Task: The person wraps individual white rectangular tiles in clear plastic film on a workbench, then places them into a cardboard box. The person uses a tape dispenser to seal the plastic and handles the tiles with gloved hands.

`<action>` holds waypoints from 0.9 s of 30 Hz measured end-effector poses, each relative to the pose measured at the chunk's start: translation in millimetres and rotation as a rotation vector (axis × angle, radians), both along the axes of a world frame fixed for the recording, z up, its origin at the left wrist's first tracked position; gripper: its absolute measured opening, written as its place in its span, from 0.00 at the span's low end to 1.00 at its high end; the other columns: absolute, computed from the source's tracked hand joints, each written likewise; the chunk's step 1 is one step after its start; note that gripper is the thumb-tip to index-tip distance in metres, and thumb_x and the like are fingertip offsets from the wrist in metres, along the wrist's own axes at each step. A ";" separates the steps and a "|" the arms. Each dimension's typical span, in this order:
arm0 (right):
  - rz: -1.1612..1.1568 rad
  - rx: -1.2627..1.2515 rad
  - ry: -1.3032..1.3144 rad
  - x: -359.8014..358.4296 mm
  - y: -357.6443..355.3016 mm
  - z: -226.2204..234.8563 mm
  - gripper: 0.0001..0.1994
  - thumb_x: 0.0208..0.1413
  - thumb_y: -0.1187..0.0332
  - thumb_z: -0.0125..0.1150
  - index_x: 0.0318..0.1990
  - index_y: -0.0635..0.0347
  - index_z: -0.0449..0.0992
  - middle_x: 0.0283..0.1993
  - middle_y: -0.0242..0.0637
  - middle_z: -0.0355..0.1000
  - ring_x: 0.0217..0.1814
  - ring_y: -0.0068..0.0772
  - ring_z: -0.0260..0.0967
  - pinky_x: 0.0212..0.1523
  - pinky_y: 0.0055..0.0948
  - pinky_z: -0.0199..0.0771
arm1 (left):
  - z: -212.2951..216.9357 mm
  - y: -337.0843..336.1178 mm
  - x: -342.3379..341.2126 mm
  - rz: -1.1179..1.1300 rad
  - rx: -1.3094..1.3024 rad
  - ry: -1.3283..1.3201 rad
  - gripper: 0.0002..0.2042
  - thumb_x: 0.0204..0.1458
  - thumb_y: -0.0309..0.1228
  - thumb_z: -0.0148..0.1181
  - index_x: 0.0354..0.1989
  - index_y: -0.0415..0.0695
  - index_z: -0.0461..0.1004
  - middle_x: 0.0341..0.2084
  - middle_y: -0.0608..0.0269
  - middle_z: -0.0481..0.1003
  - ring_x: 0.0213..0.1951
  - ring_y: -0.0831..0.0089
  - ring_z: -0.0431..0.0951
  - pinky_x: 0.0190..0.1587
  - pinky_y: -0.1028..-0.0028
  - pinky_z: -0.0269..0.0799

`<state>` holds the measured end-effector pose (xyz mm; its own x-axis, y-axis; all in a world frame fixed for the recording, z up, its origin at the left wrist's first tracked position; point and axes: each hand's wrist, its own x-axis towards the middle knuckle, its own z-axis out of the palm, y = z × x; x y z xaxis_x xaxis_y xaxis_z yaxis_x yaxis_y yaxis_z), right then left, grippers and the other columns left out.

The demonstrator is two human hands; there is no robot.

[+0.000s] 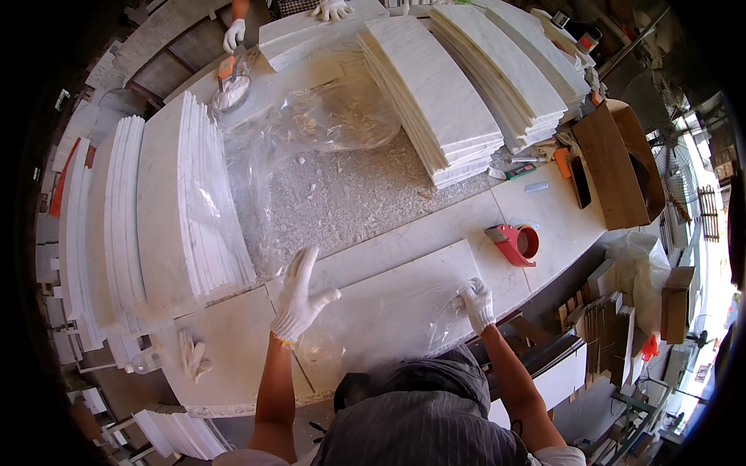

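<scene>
In front of me a white marble slab (423, 276) lies on the pale stone worktop. Clear plastic film (381, 314), wrinkled and shiny, lies over much of the slab. My left hand (301, 301), in a white knit glove, is by the slab's left end with its fingers stretched and thumb spread, holding nothing. At the right end my right hand (476, 304), also gloved, has its fingers bent and closed on the film by the slab's edge. A red tape dispenser (516, 243) stands to the right of the slab.
Stacked marble slabs stand left (175, 194) and lie far right (443, 85). Loose gloves (193, 356) are at left. A cardboard box (610, 167), black phone (580, 182) and utility knife (521, 171) are at right. Across the table are another person's gloved hands (234, 35).
</scene>
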<state>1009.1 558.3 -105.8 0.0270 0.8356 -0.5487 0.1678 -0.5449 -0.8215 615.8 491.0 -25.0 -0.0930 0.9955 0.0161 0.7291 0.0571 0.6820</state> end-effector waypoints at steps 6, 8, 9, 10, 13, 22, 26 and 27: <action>0.020 0.026 0.059 8.4 -2.0 -19.2 0.05 0.61 0.67 0.57 0.36 0.59 0.74 0.27 0.27 0.70 0.25 0.18 0.70 0.26 0.21 0.71 | -2.7 -68.0 80.4 -0.236 -0.335 0.199 0.54 0.39 0.53 0.76 0.71 0.38 0.55 0.67 0.40 0.60 0.70 0.40 0.56 0.70 0.49 0.55; 0.024 0.040 0.053 8.3 -2.9 -19.2 0.07 0.62 0.66 0.56 0.39 0.60 0.74 0.29 0.28 0.71 0.26 0.19 0.71 0.27 0.22 0.73 | -36.8 -77.5 88.1 -0.070 -0.274 0.169 0.52 0.39 0.52 0.76 0.70 0.37 0.56 0.66 0.40 0.62 0.70 0.41 0.56 0.70 0.48 0.55; 0.024 0.046 0.050 7.0 -3.7 -18.6 0.08 0.63 0.65 0.56 0.40 0.60 0.74 0.29 0.28 0.71 0.27 0.19 0.72 0.28 0.22 0.73 | -53.1 -78.8 88.2 0.019 -0.139 0.159 0.51 0.39 0.51 0.77 0.68 0.37 0.58 0.63 0.41 0.65 0.68 0.43 0.59 0.68 0.48 0.57; 0.018 0.088 0.083 6.2 -5.1 -18.3 0.09 0.64 0.65 0.56 0.42 0.60 0.75 0.31 0.29 0.72 0.29 0.20 0.72 0.29 0.23 0.74 | -51.0 -73.5 91.5 0.042 -0.106 0.174 0.47 0.40 0.49 0.77 0.66 0.38 0.62 0.63 0.43 0.65 0.67 0.42 0.60 0.67 0.48 0.58; 0.046 0.193 0.156 3.5 -12.6 -13.4 0.10 0.65 0.65 0.56 0.45 0.62 0.75 0.34 0.32 0.74 0.33 0.22 0.74 0.33 0.24 0.76 | -41.6 -47.9 107.6 0.066 -0.011 0.225 0.32 0.42 0.43 0.76 0.55 0.41 0.73 0.60 0.47 0.69 0.63 0.44 0.64 0.64 0.51 0.61; 0.125 -0.165 0.266 22.9 -65.2 43.3 0.13 0.66 0.61 0.59 0.47 0.62 0.76 0.39 0.33 0.76 0.40 0.24 0.75 0.41 0.26 0.77 | -3.5 60.8 73.1 -0.105 0.198 0.214 0.04 0.46 0.26 0.66 0.29 0.46 0.77 0.41 0.66 0.80 0.44 0.60 0.79 0.45 0.61 0.74; 0.212 -0.196 0.326 18.6 -102.4 47.0 0.13 0.66 0.60 0.60 0.46 0.60 0.77 0.40 0.31 0.77 0.39 0.22 0.74 0.39 0.25 0.74 | 47.1 132.5 135.4 -0.126 0.626 0.454 0.04 0.45 0.29 0.65 0.26 0.49 0.74 0.35 0.66 0.77 0.40 0.62 0.77 0.43 0.61 0.74; 0.226 -0.197 0.318 17.5 -109.0 44.3 0.12 0.66 0.60 0.60 0.46 0.60 0.77 0.40 0.31 0.77 0.39 0.22 0.75 0.39 0.25 0.75 | 42.5 139.0 158.2 -0.135 0.620 0.466 0.04 0.45 0.30 0.65 0.26 0.48 0.74 0.35 0.67 0.77 0.41 0.62 0.77 0.44 0.61 0.74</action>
